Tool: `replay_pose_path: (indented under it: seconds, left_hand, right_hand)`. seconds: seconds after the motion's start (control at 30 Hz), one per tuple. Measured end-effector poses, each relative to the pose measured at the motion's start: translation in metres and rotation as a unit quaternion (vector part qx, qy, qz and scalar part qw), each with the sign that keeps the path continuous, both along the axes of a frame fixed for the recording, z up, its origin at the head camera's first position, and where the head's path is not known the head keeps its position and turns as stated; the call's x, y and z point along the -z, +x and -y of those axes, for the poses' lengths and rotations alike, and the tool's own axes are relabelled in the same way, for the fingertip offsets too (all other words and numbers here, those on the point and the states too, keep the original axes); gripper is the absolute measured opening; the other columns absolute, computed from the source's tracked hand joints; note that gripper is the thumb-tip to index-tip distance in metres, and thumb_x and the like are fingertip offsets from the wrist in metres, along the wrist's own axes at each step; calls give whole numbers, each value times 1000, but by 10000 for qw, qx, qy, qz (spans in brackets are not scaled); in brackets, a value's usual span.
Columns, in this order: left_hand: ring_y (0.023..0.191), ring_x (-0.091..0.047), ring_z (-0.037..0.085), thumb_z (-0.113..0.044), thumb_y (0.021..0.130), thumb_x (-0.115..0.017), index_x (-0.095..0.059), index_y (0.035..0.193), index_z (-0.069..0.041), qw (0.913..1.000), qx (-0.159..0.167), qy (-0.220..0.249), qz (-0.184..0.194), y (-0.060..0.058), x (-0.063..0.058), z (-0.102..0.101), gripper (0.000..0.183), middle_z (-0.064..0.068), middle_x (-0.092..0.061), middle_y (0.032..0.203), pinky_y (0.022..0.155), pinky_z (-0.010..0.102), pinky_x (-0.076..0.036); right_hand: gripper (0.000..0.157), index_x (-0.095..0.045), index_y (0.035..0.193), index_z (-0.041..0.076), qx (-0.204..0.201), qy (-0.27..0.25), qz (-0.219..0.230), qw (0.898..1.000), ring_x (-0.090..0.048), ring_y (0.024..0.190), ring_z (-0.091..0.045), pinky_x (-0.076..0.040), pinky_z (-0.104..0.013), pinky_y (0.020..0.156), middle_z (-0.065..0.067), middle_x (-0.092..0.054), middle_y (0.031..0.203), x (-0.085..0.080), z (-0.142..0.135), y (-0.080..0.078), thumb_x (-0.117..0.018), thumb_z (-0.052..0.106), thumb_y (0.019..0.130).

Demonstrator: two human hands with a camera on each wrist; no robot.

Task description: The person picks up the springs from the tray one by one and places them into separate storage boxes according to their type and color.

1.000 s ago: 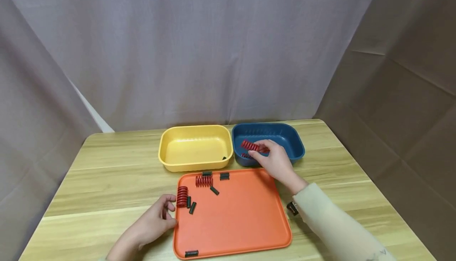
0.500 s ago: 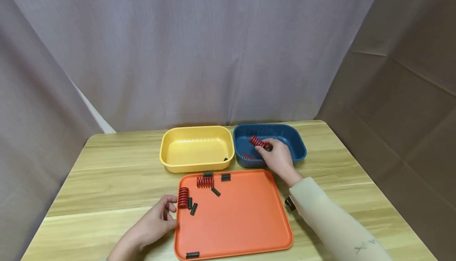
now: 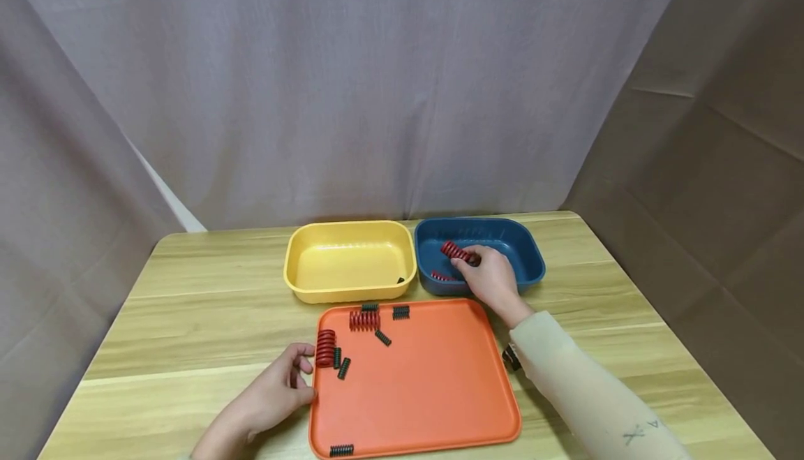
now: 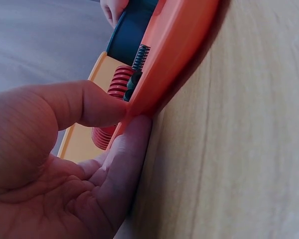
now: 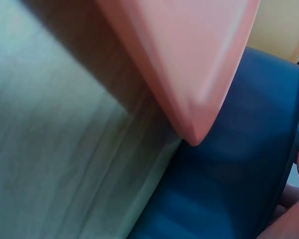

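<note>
My right hand [image 3: 492, 276] holds a red coil spring [image 3: 455, 251] over the blue bin [image 3: 527, 273], with the spring's free end pointing left. Another red spring [image 3: 442, 276] lies inside that bin, partly hidden. At the left edge of the orange tray [image 3: 427, 390], my left hand [image 3: 273, 388] pinches the rim; the left wrist view shows the thumb [image 4: 97, 107] above and a finger [image 4: 132, 149] below. On the tray near this hand lie a thick red spring [image 3: 325, 348] and two small black springs, one of them [image 3: 344, 368] tilted.
A yellow bin [image 3: 348, 292] stands left of the blue one, with a small dark piece [image 3: 400, 280] in its corner. Along the tray's far edge lie a red spring [image 3: 364, 320] and several black springs [image 3: 400, 313]. One black spring [image 3: 342, 450] lies at the near edge.
The right hand and its red spring have shifted slightly right over the blue bin, mostly in the first half second. The left hand stays at the tray rim. The whole view drifts slightly.
</note>
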State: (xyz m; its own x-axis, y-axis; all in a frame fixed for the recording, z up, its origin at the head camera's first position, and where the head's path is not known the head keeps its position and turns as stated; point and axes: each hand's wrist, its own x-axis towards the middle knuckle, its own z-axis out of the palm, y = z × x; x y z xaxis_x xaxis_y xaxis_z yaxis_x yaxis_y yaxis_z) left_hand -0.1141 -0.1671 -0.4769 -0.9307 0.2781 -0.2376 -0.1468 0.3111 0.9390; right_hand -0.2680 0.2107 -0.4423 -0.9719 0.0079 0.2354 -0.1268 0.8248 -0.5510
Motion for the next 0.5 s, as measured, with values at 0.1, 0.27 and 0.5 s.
replay_pose_path:
  seconds: [0.1,0.27,0.5]
  left_hand:
    - [80,-46,22,6,72,-68,-43,126,0,10000,12,-11,-16,0,-2,-1,59,13,-43,103,59,26,-42]
    - [80,-46,22,6,72,-67,-43,126,0,10000,18,-7,-73,0,-3,-1,59,13,-43,103,59,26,-42]
    - [79,-46,22,6,72,-67,-44,125,0,10000,-5,-33,-54,1,-1,-1,59,13,-43,103,59,26,-42]
  right_hand:
    - [36,-70,109,9,67,65,108,9999,-60,80,-24,-47,-40,71,-6,-68,94,-1,0,0,-71,37,86]
    - [47,-63,122,6,144,106,340,9993,-59,102,-32,-46,-48,88,-13,-65,114,-5,0,0,-69,38,88]
    - [51,-60,127,6,56,-21,450,9990,-57,106,-32,-45,-49,92,-14,-62,119,-6,1,1,-68,38,88]
